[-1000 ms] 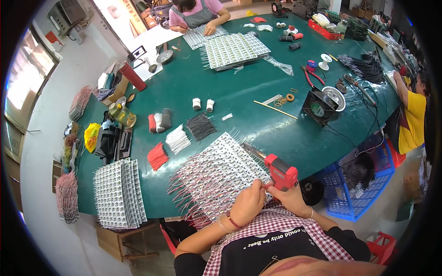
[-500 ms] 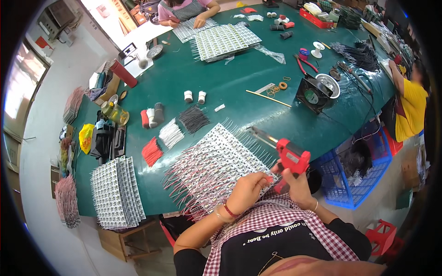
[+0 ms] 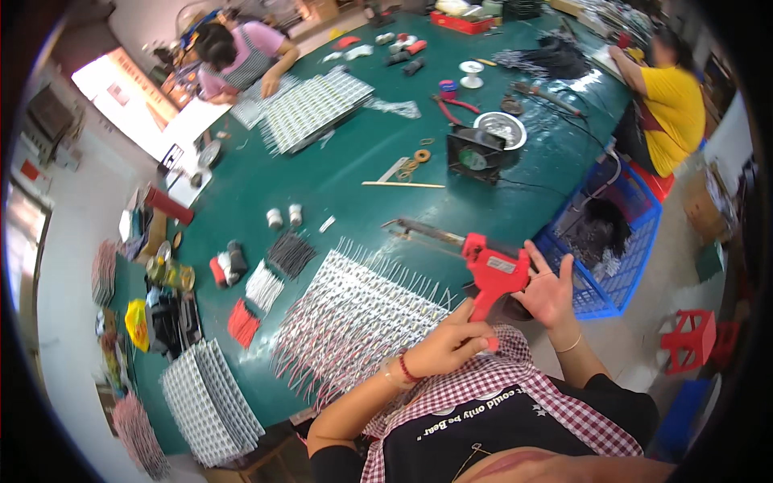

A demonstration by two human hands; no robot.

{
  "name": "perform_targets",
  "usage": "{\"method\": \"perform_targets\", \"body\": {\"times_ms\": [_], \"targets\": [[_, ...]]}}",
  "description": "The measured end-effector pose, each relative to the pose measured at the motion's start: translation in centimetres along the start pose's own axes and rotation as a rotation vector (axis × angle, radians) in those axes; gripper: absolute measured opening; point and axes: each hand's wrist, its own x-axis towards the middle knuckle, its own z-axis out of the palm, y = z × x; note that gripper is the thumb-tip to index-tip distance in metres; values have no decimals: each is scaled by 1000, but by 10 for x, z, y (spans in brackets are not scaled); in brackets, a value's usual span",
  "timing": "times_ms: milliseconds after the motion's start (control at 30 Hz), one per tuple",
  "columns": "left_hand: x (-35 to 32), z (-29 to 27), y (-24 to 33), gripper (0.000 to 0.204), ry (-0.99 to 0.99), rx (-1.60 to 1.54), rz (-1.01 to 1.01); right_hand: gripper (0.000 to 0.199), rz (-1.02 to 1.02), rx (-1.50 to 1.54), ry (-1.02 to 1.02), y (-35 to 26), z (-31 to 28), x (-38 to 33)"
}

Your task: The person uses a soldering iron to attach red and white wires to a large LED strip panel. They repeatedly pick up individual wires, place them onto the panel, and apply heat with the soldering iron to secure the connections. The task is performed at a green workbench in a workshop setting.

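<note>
My left hand is closed around the lower handle of a red pistol-shaped soldering gun. The gun's long metal tip points left over the green table. Just right of its body, my right hand is open, palm showing and fingers spread. In front of my left forearm lies a stacked panel of small white circuit boards, with pale wires along its far edge and red and white wires along its near left side.
Left of the panel are red tubes, white tubes, black tubes and more board panels. Ahead stand a small black fan and a metal bowl. A blue crate sits at right. Two people work across the table.
My right hand has come off the soldering gun and spread open. My left hand now grips its handle. The view has shifted, so the table's things appear further left.
</note>
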Motion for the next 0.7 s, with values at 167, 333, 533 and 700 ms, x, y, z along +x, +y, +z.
{"method": "perform_targets", "body": {"times_ms": [167, 333, 533, 700], "targets": [[4, 2, 5, 7, -50, 28, 25, 34, -362, 470, 742, -59, -279, -28], [1, 11, -12, 11, -109, 161, -48, 39, -550, -68, 765, -123, -276, -33], [11, 1, -6, 7, -66, 156, -130, 30, -1036, -643, 824, -189, -39, -35], [33, -15, 24, 14, -46, 153, -64, 25, -1601, -2200, 366, -283, 138, -71]]}}
